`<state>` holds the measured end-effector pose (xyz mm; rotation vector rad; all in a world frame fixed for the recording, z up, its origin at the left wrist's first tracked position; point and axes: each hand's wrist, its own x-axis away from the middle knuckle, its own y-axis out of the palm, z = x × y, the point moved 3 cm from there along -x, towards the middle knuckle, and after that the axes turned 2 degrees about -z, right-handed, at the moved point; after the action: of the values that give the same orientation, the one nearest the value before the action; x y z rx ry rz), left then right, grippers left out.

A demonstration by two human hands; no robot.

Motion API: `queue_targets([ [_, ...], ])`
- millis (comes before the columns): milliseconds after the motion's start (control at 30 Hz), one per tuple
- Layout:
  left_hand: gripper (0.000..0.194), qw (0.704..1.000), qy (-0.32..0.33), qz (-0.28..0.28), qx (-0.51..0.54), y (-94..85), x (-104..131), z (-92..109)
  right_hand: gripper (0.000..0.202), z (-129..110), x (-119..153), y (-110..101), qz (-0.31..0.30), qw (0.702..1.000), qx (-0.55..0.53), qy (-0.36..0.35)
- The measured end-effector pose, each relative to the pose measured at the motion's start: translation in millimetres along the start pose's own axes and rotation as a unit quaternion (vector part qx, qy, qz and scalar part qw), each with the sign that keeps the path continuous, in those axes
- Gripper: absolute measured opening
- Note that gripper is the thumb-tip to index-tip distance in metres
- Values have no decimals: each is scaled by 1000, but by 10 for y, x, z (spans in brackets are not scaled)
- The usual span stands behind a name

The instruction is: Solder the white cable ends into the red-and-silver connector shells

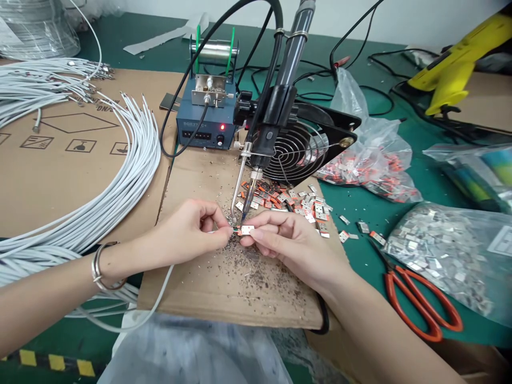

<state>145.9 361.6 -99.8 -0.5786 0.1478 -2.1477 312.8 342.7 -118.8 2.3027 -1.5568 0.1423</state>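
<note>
My left hand point(190, 226) pinches the end of a white cable point(163, 290), whose thin coloured wires show just past the fingertips. Between thumb and fingers, my right hand point(290, 237) grips a small silver USB connector point(247, 230) with an orange part at its left end. The wire ends meet the connector there. Right above this joint is the tip of a soldering iron point(262, 144), clamped in a stand and pointing down. A thin bent solder feed tube point(237, 192) ends beside the tip. Whether the tip touches the joint I cannot tell.
Loose connectors point(308, 205) lie on the cardboard point(192, 304) behind my right hand. A fan point(288, 152) and a blue solder feeder point(204, 120) stand behind. Bundled white cables point(136, 176) lie left. Orange-handled cutters point(420, 304) and bags of metal parts point(444, 256) lie right.
</note>
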Motion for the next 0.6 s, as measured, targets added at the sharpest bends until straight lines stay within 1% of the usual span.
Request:
queue_targets([
  [367,10,1000,-10,-4,11,-4,-1,9,11,0,-12,-3,-5,1000,-10,-1],
  [600,10,1000,-10,-4,-3,2,-36,-28,10,3,-7,3,9,1000,-1,-5],
])
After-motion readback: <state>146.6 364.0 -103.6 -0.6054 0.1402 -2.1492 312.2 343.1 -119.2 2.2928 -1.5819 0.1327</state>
